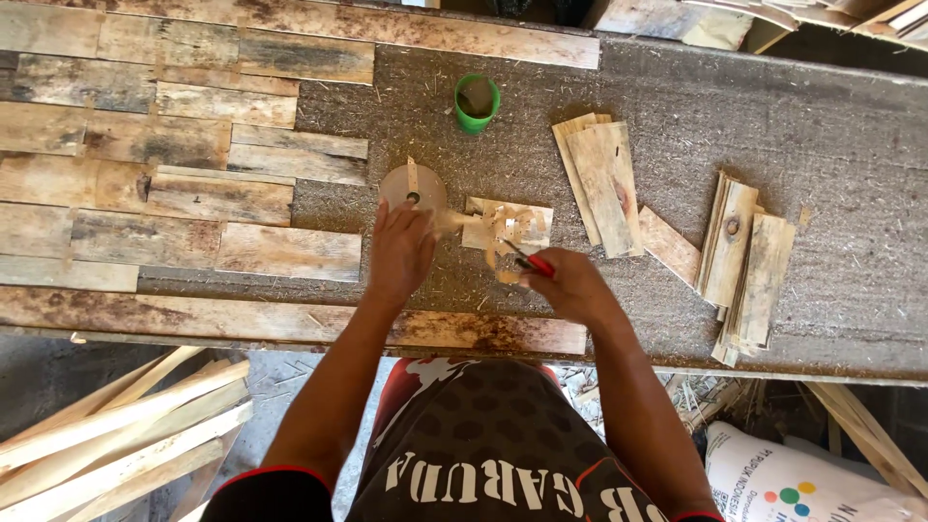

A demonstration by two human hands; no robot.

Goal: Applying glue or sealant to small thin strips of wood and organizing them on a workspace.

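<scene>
The small wooden carving (488, 227), lying on the dusty workbench (677, 116), looks light, stiff and fragile at its thin cut parts, so the left hand (399, 246) presses its round end (414, 189) with flat fingers, while the right hand (565, 285) grips a red-handled knife (532, 261).

A white woven plastic sack (793, 483) with dark print and a cluster of small green, red, orange and blue dots lies on the floor at lower right, below the counter (773, 126) edge
</scene>
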